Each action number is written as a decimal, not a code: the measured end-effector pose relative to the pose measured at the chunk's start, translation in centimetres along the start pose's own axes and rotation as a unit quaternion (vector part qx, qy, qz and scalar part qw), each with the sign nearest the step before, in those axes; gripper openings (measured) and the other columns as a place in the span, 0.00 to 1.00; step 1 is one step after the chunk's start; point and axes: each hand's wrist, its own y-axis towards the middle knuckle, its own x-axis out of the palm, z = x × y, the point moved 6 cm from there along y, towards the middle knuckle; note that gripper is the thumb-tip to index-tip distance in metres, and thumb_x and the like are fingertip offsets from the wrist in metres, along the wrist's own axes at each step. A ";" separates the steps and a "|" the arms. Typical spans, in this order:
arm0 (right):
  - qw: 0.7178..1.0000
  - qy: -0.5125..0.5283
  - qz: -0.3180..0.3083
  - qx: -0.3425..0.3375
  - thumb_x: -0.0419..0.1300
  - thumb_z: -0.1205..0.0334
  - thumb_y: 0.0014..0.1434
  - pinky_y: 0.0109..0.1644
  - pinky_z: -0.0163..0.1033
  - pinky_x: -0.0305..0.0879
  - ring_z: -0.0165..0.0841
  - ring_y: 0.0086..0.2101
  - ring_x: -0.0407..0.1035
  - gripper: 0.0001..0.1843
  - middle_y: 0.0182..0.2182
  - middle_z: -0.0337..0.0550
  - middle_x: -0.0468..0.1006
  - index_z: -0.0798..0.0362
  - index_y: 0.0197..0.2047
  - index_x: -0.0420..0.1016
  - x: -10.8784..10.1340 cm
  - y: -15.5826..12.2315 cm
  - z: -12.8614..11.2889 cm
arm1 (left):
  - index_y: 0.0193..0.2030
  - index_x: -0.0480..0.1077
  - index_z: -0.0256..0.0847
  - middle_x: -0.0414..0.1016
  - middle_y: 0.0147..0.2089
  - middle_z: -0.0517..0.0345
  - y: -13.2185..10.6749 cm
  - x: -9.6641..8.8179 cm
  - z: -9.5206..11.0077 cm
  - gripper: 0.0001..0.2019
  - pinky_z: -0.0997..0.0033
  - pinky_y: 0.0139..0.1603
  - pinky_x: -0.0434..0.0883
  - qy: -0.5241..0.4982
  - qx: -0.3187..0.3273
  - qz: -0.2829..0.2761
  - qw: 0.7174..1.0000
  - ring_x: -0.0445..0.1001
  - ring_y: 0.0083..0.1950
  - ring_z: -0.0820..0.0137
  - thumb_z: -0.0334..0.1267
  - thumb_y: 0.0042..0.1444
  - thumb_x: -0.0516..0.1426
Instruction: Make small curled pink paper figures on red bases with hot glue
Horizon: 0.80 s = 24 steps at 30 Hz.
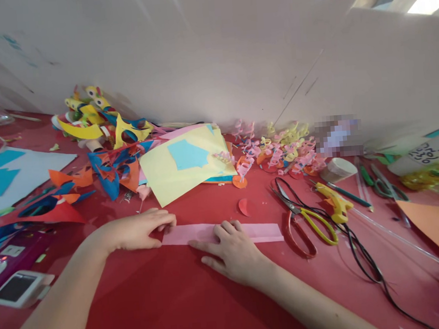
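A long pink paper strip (264, 231) lies flat on the red table (176, 298). My left hand (139, 230) rests at the strip's left end, fingers curled and pressing down on it. My right hand (231, 251) lies over the middle of the strip with fingers spread flat on it. Right of the strip lie scissors with yellow-and-red handles (306, 218).
A stack of yellow and blue paper sheets (185, 162) and coloured paper cut-outs (101, 137) sit behind the hands. Curled paper pieces (282, 150), a tape roll (338, 168), a yellow glue gun (337, 201) with black cord, and an orange sheet (438, 227) lie right. A phone (19, 288) lies left.
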 end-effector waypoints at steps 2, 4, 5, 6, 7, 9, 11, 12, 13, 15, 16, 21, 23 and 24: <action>1.000 -0.002 0.000 -0.005 0.45 0.46 0.64 0.43 0.44 0.52 0.38 0.39 0.60 0.21 0.38 0.44 0.70 0.31 0.60 0.58 0.0 -0.1 0.0 | 0.37 0.67 0.44 0.68 0.36 0.58 -0.2 -0.2 -0.3 0.13 0.73 0.38 0.62 -0.022 0.008 -0.005 1.000 0.67 0.40 0.66 0.29 0.42 0.52; 1.000 0.004 0.004 -0.005 0.46 0.48 0.64 0.43 0.43 0.52 0.38 0.39 0.61 0.21 0.38 0.44 0.70 0.33 0.60 0.59 -0.1 0.0 0.2 | 0.39 0.68 0.43 0.70 0.37 0.57 -0.3 -0.6 -0.7 0.12 0.74 0.36 0.63 -0.042 -0.004 -0.002 0.999 0.68 0.37 0.67 0.32 0.47 0.52; 1.000 0.011 0.008 -0.001 0.46 0.50 0.65 0.42 0.42 0.53 0.37 0.39 0.62 0.20 0.38 0.44 0.71 0.35 0.59 0.60 -0.2 0.1 0.4 | 0.39 0.68 0.42 0.71 0.37 0.57 -0.3 -1.0 -0.8 0.10 0.74 0.35 0.63 -0.044 -0.015 0.015 0.999 0.68 0.35 0.68 0.35 0.49 0.52; 1.000 0.021 0.011 0.006 0.46 0.53 0.66 0.41 0.41 0.53 0.37 0.39 0.63 0.18 0.37 0.44 0.72 0.38 0.58 0.62 -0.2 0.2 0.6 | 0.38 0.69 0.42 0.71 0.36 0.56 -0.3 -1.4 -0.8 0.09 0.73 0.35 0.63 -0.039 -0.025 0.042 0.998 0.68 0.35 0.68 0.38 0.52 0.51; 0.999 0.033 0.015 0.015 0.46 0.55 0.66 0.41 0.40 0.54 0.36 0.38 0.64 0.17 0.37 0.43 0.73 0.41 0.56 0.65 -0.3 0.4 0.9 | 0.36 0.69 0.42 0.71 0.36 0.57 -0.2 -1.8 -0.7 0.08 0.73 0.36 0.63 -0.029 -0.030 0.074 0.996 0.68 0.36 0.68 0.41 0.53 0.51; 0.997 0.059 0.022 0.037 0.47 0.60 0.66 0.38 0.38 0.54 0.34 0.37 0.66 0.14 0.35 0.42 0.74 0.46 0.52 0.68 -0.4 0.8 1.4 | 0.34 0.69 0.42 0.71 0.37 0.58 0.2 -2.1 0.2 0.09 0.71 0.40 0.63 -0.012 -0.023 0.121 0.992 0.68 0.40 0.66 0.44 0.53 0.53; 0.996 0.076 0.023 0.049 0.49 0.62 0.65 0.36 0.37 0.54 0.32 0.35 0.68 0.12 0.34 0.41 0.74 0.48 0.49 0.69 -0.5 1.3 1.8 | 0.33 0.69 0.42 0.71 0.38 0.59 0.9 -1.2 1.5 0.08 0.72 0.38 0.62 -0.022 -0.007 0.096 0.995 0.68 0.38 0.67 0.44 0.50 0.57; 0.995 0.081 0.023 0.049 0.51 0.63 0.65 0.36 0.36 0.54 0.31 0.34 0.68 0.10 0.34 0.40 0.75 0.49 0.47 0.70 -0.6 1.6 1.8 | 0.34 0.69 0.43 0.70 0.38 0.59 1.2 -0.6 1.9 0.08 0.73 0.35 0.62 -0.029 -0.006 0.082 0.996 0.68 0.37 0.68 0.43 0.48 0.58; 0.995 0.084 0.023 0.045 0.52 0.64 0.64 0.36 0.36 0.54 0.31 0.34 0.69 0.09 0.34 0.40 0.75 0.49 0.45 0.71 -0.6 1.8 1.8 | 0.33 0.69 0.42 0.69 0.36 0.60 1.6 -0.1 2.4 0.08 0.73 0.33 0.61 -0.031 -0.003 0.073 0.997 0.68 0.35 0.68 0.41 0.46 0.59; 0.995 0.087 0.028 0.031 0.54 0.65 0.62 0.36 0.36 0.54 0.31 0.35 0.69 0.07 0.35 0.39 0.75 0.50 0.43 0.71 -0.7 2.2 1.7 | 0.28 0.67 0.41 0.67 0.32 0.60 2.1 0.7 3.3 0.06 0.73 0.32 0.60 -0.016 0.023 0.070 0.997 0.67 0.34 0.68 0.37 0.44 0.60; 0.995 0.089 0.031 0.024 0.55 0.65 0.62 0.36 0.37 0.54 0.31 0.36 0.69 0.06 0.35 0.39 0.76 0.50 0.42 0.72 -0.8 2.4 1.6 | 0.26 0.66 0.40 0.66 0.30 0.60 2.3 1.0 3.6 0.05 0.72 0.31 0.60 -0.008 0.035 0.071 0.997 0.66 0.33 0.67 0.36 0.45 0.59; 0.995 0.100 0.019 0.012 0.57 0.57 0.60 0.38 0.37 0.57 0.32 0.36 0.69 0.07 0.36 0.41 0.76 0.52 0.38 0.72 -1.0 2.2 1.7 | 0.25 0.66 0.40 0.67 0.30 0.58 2.5 1.4 3.8 0.03 0.71 0.32 0.60 -0.007 0.058 0.071 0.996 0.66 0.35 0.66 0.34 0.48 0.57; 0.994 0.105 0.006 0.014 0.61 0.56 0.56 0.41 0.38 0.58 0.33 0.38 0.68 0.10 0.38 0.41 0.75 0.51 0.39 0.71 -1.3 1.6 2.1 | 0.27 0.67 0.40 0.68 0.31 0.58 2.3 1.3 3.7 0.02 0.70 0.35 0.61 -0.015 0.065 0.070 0.995 0.67 0.37 0.66 0.33 0.49 0.56; 0.994 0.105 0.001 0.019 0.64 0.56 0.54 0.43 0.39 0.59 0.35 0.39 0.68 0.11 0.38 0.41 0.75 0.51 0.39 0.72 -1.4 1.2 2.5 | 0.27 0.67 0.40 0.68 0.32 0.58 2.1 1.1 3.8 0.02 0.70 0.37 0.62 -0.018 0.070 0.075 0.995 0.67 0.38 0.66 0.33 0.49 0.56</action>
